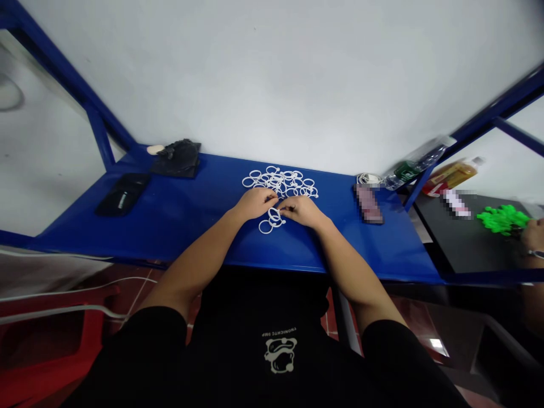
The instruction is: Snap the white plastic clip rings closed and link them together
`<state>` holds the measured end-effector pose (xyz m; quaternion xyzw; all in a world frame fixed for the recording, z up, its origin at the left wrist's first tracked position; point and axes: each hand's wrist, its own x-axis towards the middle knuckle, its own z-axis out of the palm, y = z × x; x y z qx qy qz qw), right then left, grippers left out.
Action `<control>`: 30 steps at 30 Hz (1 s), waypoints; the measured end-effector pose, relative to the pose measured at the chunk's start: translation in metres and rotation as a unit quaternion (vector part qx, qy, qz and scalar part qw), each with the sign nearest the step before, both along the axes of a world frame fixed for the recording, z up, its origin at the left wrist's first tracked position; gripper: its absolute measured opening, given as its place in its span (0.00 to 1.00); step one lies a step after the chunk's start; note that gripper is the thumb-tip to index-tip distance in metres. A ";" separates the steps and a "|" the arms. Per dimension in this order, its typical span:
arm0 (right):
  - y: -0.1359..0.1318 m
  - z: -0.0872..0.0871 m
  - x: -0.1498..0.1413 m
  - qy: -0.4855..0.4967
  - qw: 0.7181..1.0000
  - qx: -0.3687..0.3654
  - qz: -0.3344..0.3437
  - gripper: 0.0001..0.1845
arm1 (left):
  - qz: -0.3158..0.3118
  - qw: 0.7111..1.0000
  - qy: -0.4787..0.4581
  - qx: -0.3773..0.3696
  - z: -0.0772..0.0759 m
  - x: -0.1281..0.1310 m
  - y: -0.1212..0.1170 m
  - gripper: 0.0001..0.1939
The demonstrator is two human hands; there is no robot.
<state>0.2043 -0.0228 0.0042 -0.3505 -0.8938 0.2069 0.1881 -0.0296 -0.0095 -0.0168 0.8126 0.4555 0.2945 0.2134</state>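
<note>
White rings by both hands, pinch narrow, contents unclear, beyond upside-down lettering on a black shirt.

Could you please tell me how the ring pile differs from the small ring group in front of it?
The ring pile has many rings; the ring group has only a few. The ring pile is nearer the wall; the ring group is nearer the table's front edge. Both are white.

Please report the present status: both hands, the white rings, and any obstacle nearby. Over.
Left hand, right hand close together; grip unclear. White rings: pile beyond hands, a few nearer the person. No obstacle at hands; green-labelled bottle apart, on the right.
</note>
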 end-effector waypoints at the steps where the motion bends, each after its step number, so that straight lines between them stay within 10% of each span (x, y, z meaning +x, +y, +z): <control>1: 0.000 0.000 0.000 -0.002 1.000 -0.003 0.001 0.09 | -0.003 1.000 0.007 -0.004 -0.001 0.000 0.000 0.06; 15: 0.013 0.006 0.022 -0.087 0.975 0.042 -0.199 0.18 | -0.044 0.999 0.005 -0.021 -0.005 0.004 -0.005 0.08; 30: 0.013 0.002 0.014 -0.124 0.973 0.010 -0.193 0.22 | -0.107 0.992 -0.010 -0.067 0.000 0.008 -0.014 0.12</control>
